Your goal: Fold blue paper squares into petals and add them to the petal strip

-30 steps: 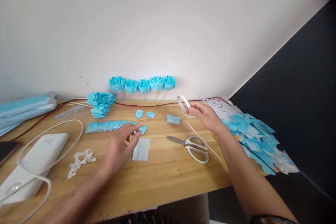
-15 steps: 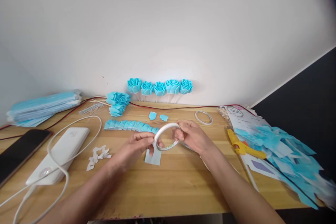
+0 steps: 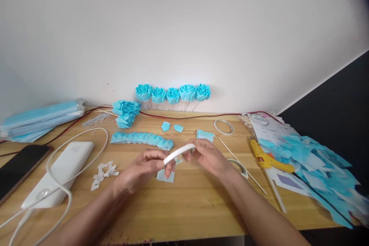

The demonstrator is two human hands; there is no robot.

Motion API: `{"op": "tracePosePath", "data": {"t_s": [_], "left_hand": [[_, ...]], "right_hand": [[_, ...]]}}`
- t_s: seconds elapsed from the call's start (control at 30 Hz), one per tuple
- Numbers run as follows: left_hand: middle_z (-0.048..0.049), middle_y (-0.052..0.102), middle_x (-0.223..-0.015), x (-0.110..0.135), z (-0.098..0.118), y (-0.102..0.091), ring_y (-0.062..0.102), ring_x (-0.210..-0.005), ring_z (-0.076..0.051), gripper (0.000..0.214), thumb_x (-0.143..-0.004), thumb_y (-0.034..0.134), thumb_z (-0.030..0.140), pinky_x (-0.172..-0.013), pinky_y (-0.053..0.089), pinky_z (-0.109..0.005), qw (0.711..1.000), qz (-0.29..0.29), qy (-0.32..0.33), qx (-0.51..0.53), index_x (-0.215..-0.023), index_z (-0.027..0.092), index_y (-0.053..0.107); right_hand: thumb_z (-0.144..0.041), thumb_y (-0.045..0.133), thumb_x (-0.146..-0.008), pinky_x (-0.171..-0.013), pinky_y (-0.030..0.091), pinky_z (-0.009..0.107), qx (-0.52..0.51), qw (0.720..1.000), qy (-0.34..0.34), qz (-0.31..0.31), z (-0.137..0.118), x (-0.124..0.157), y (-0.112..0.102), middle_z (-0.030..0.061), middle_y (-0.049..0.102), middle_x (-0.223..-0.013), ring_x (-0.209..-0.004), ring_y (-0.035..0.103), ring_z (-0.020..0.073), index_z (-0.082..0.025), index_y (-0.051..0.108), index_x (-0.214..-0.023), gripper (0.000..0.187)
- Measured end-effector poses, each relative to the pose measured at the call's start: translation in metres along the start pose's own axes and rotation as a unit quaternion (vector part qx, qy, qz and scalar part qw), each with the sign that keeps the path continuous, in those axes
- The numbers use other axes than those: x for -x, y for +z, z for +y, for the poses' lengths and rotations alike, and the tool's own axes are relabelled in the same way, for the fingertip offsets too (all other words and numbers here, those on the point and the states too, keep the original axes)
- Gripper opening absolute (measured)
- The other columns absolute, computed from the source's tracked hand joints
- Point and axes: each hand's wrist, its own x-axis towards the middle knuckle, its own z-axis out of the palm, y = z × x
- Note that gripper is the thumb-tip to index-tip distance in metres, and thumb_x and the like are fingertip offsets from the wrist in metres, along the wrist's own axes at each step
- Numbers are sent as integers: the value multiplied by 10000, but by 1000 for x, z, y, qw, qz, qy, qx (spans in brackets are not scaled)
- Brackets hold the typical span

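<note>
Between my two hands, above the table, is a thin roll of white tape point(image 3: 179, 153), tilted so its outer edge faces me. My left hand point(image 3: 145, 167) pinches its left side, and my right hand point(image 3: 206, 156) grips the right side. Just below the left fingers a pale blue square of fabric point(image 3: 165, 176) lies on the wood. Behind the hands runs a pleated blue strip point(image 3: 141, 138). Beyond the right fingers rests a folded blue piece point(image 3: 205, 135). Another tape roll point(image 3: 240, 167) and a thin wooden stick point(image 3: 243, 167) lie beside my right forearm.
Several blue fabric flowers point(image 3: 173, 95) lean against the wall, others point(image 3: 126, 113) lie at left. A yellow glue gun point(image 3: 271, 157) and blue scraps point(image 3: 317, 169) are at right. A white power bank point(image 3: 62, 173), cable and phone point(image 3: 21, 167) occupy the left, near paper bits point(image 3: 103, 173).
The tape roll has been tipped from a ring facing me to nearly edge-on, and sits slightly lower. My right hand has moved a little left and down. The view has shifted slightly.
</note>
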Motion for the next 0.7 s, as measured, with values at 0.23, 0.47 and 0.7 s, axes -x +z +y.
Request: {"op": "tracePosePath", "data": {"t_s": [0.23, 0.47, 0.7], "left_hand": [[-83, 629, -792, 1, 2, -2, 523, -630, -141, 285, -810, 637, 389, -600, 391, -278, 996, -9, -39, -75, -804, 114, 712], [-49, 604, -720, 1, 2, -3, 486, -611, -120, 252, -818, 625, 364, -604, 361, -263, 990, 5, -69, -121, -768, 128, 700], [-24, 590, -670, 0, 0, -4, 506, -627, -125, 212, -812, 644, 337, -623, 365, -260, 990, 18, -76, -114, -760, 132, 671]], "right_hand": [[-526, 559, -857, -593, 294, 287, 86, 996, -27, -7, 0, 5, 0, -19, 436, -567, -582, 392, 126, -154, 618, -645, 432], [-486, 541, -878, -546, 264, 281, 161, 986, -48, 12, 0, 6, 3, -21, 431, -551, -551, 364, 121, -169, 664, -701, 383], [-463, 569, -868, -517, 245, 271, 175, 983, -49, 19, 2, 7, 4, -24, 441, -532, -515, 346, 111, -171, 659, -699, 349]]}}
